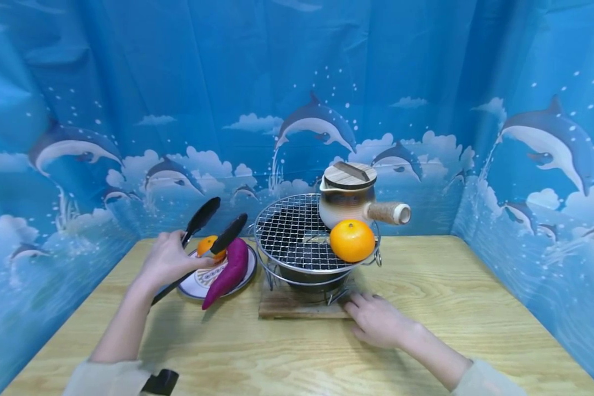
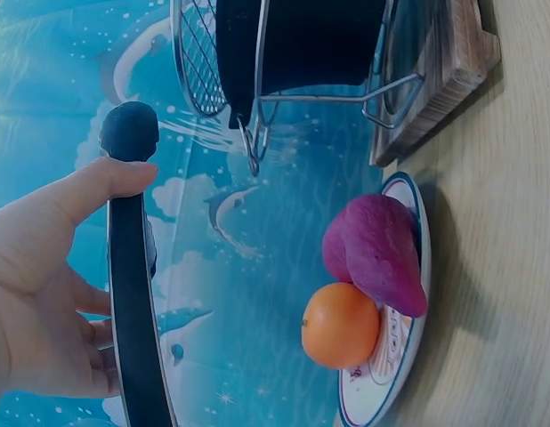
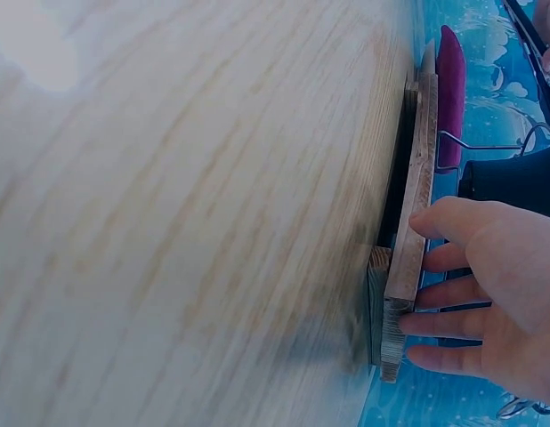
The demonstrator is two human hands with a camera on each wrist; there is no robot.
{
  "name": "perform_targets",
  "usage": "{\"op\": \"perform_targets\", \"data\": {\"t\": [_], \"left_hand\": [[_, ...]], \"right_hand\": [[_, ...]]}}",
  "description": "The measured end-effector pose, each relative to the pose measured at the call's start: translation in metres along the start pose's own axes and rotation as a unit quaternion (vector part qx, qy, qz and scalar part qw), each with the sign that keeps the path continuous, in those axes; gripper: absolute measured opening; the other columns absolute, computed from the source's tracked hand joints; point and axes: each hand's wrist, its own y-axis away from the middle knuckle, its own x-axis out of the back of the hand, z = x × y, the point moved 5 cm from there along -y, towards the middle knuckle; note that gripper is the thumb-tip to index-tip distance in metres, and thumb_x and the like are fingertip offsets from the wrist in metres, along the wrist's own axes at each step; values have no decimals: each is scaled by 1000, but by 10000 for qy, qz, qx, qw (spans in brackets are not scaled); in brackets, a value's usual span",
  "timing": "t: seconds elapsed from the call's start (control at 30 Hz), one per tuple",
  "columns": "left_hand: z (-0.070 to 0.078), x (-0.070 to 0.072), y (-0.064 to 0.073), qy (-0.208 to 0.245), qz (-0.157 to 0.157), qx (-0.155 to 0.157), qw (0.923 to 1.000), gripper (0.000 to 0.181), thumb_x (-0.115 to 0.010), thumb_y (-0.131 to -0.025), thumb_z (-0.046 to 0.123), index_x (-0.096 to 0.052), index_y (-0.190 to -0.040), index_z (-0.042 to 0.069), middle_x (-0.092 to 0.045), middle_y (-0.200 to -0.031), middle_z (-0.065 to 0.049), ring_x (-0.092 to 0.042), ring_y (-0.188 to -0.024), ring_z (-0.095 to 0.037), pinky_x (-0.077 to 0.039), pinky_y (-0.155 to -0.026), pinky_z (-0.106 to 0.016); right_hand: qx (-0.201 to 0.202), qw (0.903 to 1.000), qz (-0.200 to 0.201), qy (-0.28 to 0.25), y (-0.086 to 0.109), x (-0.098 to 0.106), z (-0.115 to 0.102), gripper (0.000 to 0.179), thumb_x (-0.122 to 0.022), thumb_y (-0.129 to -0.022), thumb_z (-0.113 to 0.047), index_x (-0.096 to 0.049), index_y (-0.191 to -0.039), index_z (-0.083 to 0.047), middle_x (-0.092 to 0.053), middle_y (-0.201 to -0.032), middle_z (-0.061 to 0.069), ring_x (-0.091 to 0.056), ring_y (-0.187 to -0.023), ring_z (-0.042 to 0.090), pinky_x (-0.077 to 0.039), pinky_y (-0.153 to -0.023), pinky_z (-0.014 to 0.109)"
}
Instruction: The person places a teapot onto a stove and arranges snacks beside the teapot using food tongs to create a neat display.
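Observation:
In the head view my left hand (image 1: 170, 259) grips black-tipped tongs (image 1: 230, 233), whose two arms stand spread over the plate (image 1: 253, 268). On that plate lie a small orange (image 1: 207, 245) and a purple sweet potato (image 1: 234, 268); the tongs hold neither of them. The left wrist view shows my thumb on one tong arm (image 2: 136, 294). At the front right corner of the wooden base (image 1: 302, 309), my right hand (image 1: 378, 322) rests with its fingertips at the board's edge. Its fingers look mostly straight in the right wrist view, with nothing held.
A round wire-mesh grill (image 1: 289, 231) on a black brazier stands on the wooden base. It carries a large orange (image 1: 352, 241) and a lidded clay pot (image 1: 337, 208) with a rope-wrapped handle pointing right. A blue dolphin-print curtain (image 1: 227, 82) surrounds the wooden table (image 1: 475, 308).

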Motion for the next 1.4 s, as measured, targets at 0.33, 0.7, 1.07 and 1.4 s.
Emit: {"op": "perform_targets", "data": {"t": [0.33, 0.7, 1.07, 1.4], "left_hand": [[-14, -6, -6, -208, -39, 79, 9997, 108, -71, -69, 53, -24, -134, -19, -30, -126, -39, -36, -109, -50, -39, -85, -61], [-23, -9, -9, -526, 73, 75, 9986, 104, -71, -71, 49, -26, -132, -21, -29, -126, -42, -35, -110, -52, -38, -86, -62], [-34, -11, -13, -765, 173, 70, 9969, 103, -73, -69, 49, -29, -127, -24, -30, -122, -43, -35, -108, -52, -37, -87, -60], [-45, -16, -16, -913, 212, 112, 9955, 102, -74, -68, 48, -31, -124, -25, -33, -116, -42, -36, -104, -52, -36, -86, -59]], "right_hand": [[-2, 10000, -19, 2, 0, -1, 0, 39, -67, -79, -27, -61, -109, -3, -58, -111, 14, -57, -98, 29, -49, -81, 45], [-3, 10000, -53, 35, 1, -1, 0, 40, -67, -78, -28, -61, -109, -3, -58, -111, 15, -57, -98, 29, -49, -82, 44], [9, 10000, -27, 18, 0, 0, 0, 39, -67, -79, -27, -61, -108, -2, -58, -111, 15, -57, -99, 29, -49, -82, 45], [-21, 10000, -66, -21, 0, 0, 0, 38, -67, -79, -26, -61, -108, -2, -58, -111, 14, -57, -99, 29, -49, -82, 44]]}}
